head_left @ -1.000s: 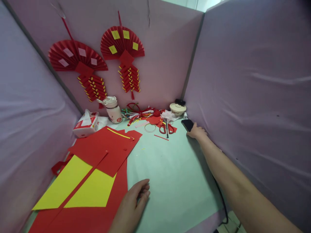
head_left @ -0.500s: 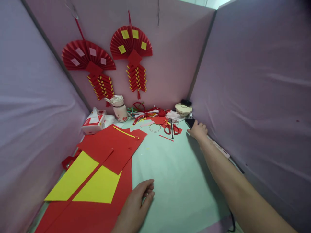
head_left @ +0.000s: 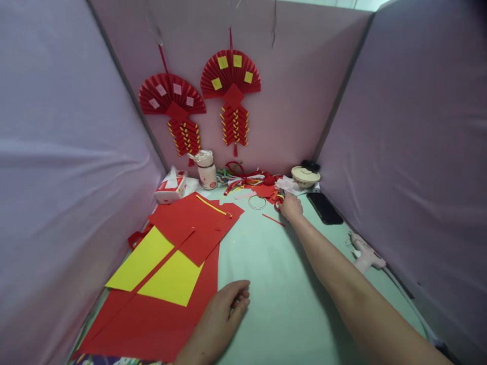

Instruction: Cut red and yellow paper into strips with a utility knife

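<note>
Reaching across the desk [head_left: 274, 263], the right hand [head_left: 290, 207] covered red scissors [head_left: 278, 199], finger closure unclear; a firm grasp seemed needed next. The left hand [head_left: 222, 312] lay loosely curled, empty, on red paper [head_left: 152, 324].

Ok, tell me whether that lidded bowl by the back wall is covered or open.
Covered. The cream bowl has its lid seated flat on the rim, knob upward, just beyond the right hand.

Tabletop [head_left: 274, 274] pale mint green. Paper sheets [head_left: 190, 228] red; 2 sheets [head_left: 171, 279] yellow. 2 wall fans red: left fan [head_left: 172, 96] white squares, right fan [head_left: 230, 76] yellow squares. Phone [head_left: 324, 208] black. Glue gun [head_left: 365, 256] pale pink. Partition walls [head_left: 414, 126] lilac.
</note>
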{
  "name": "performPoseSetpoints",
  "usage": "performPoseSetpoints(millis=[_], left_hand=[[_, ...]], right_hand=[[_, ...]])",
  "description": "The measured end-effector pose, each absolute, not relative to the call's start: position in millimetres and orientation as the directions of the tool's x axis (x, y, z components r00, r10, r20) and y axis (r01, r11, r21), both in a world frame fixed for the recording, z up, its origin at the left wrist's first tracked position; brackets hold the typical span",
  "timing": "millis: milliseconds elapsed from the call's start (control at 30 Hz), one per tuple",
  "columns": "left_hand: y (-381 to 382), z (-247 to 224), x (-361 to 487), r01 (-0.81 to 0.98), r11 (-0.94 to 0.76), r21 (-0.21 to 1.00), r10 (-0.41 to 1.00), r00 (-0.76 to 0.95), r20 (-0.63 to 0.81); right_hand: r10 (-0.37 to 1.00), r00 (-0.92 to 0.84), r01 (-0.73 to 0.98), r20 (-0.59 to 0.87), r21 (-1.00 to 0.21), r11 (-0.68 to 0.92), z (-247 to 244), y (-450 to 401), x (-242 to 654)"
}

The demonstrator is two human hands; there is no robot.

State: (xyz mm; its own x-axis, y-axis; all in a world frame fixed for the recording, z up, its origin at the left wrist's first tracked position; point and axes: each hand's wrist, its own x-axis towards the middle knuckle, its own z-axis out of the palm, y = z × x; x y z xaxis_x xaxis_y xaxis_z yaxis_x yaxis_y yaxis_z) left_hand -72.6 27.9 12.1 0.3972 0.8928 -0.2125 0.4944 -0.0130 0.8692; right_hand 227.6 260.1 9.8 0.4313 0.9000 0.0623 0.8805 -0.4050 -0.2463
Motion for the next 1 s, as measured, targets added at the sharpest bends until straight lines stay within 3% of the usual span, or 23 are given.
performPoseSetpoints(millis=[333, 533, 900, 1000], left_hand=[[27.7, 13.2, -72.8, 0.502, -0.020, 0.865, 0.889, 0.405, -0.214], [27.2, 13.4, -71.9, 0.508, -0.035, 0.861, 0.885, 0.416, -0.209], [26.2, 15.3, -73.0, 0.507, -0.027, 0.861, 0.890, 0.405, -0.211], [26.7, 16.0, -73.0, 0.510, -0.021, 0.860, 0.884, 0.410, -0.222]], right_hand=[[0.894, 0.438, 0.890, 0.097, -0.190, -0.415, 13.2, 243.8, 265.7], [0.914, 0.370, 0.923, 0.168, -0.180, -0.340, 22.6, 246.8, 284.1], [0.913, 0.350, 0.925, 0.208, -0.231, -0.302, 20.2, 270.3, 291.5], [0.937, 0.271, 0.945, 0.221, -0.248, -0.215, 28.6, 271.0, 273.7]])
